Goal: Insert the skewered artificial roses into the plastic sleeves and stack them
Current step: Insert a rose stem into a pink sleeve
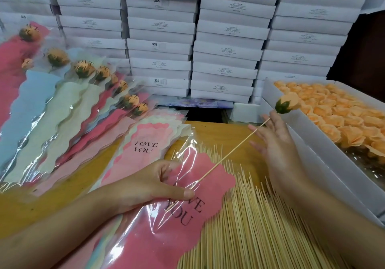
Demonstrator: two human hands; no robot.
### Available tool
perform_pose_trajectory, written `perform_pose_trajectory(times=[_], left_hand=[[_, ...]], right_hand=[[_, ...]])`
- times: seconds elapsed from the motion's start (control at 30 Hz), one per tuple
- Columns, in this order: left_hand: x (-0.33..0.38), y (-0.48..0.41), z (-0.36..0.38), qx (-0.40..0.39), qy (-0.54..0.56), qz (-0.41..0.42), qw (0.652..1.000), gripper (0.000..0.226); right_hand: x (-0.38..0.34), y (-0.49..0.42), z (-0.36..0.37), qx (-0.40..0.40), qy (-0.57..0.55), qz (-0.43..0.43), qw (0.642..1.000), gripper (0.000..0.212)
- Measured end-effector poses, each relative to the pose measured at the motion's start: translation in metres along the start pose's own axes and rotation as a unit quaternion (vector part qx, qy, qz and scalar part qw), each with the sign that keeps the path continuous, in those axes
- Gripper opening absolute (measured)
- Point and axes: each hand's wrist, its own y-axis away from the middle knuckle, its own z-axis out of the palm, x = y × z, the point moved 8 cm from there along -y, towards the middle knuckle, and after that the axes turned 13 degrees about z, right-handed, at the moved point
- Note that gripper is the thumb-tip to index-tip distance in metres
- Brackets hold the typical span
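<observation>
A peach artificial rose (pixel 288 103) with a green calyx sits atop a bamboo skewer (pixel 229 156). The skewer slants down-left, and its lower end is inside the mouth of a pink "LOVE YOU" plastic sleeve (pixel 187 227). My left hand (pixel 141 187) pinches that sleeve near its opening, thumb on top. My right hand (pixel 277 143) has straight, spread fingers, and the skewer's upper part lies against them just below the rose. Finished sleeved roses (pixel 83 94) lie fanned in a stack at the left.
A pile of empty sleeves (pixel 145 141) lies ahead of my left hand. Loose skewers (pixel 260 227) cover the wooden table (pixel 218 131) under my arms. A white box of peach rose heads (pixel 343 119) stands at the right. Stacked white cartons (pixel 225 39) wall the back.
</observation>
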Motion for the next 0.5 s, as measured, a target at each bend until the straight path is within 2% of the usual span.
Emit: perform_pose_trajectory(times=[0.07,0.13,0.2,0.23,0.43,0.5], left_hand=[[-0.004,0.000,-0.004,0.010,-0.008,-0.006,1.000,0.009],[-0.006,0.000,-0.008,0.020,-0.037,-0.016,0.999,0.015],[-0.005,0.000,-0.007,0.021,-0.032,-0.014,0.999,0.008],[-0.005,0.001,-0.005,0.015,-0.025,-0.012,1.000,0.012],[-0.008,0.003,-0.009,0.032,-0.019,-0.025,0.999,0.024],[-0.010,0.003,-0.010,0.037,-0.016,-0.036,0.999,0.020]], right_hand=[[0.001,0.001,0.002,-0.004,0.007,0.000,1.000,0.055],[0.002,0.003,0.005,-0.013,0.018,0.004,1.000,0.052],[0.005,0.006,0.010,-0.028,0.029,0.007,0.999,0.048],[0.006,0.007,0.012,-0.036,0.035,0.004,0.999,0.047],[0.009,0.021,0.028,-0.081,0.109,-0.050,0.989,0.041],[0.011,0.025,0.032,-0.095,0.131,-0.068,0.985,0.039]])
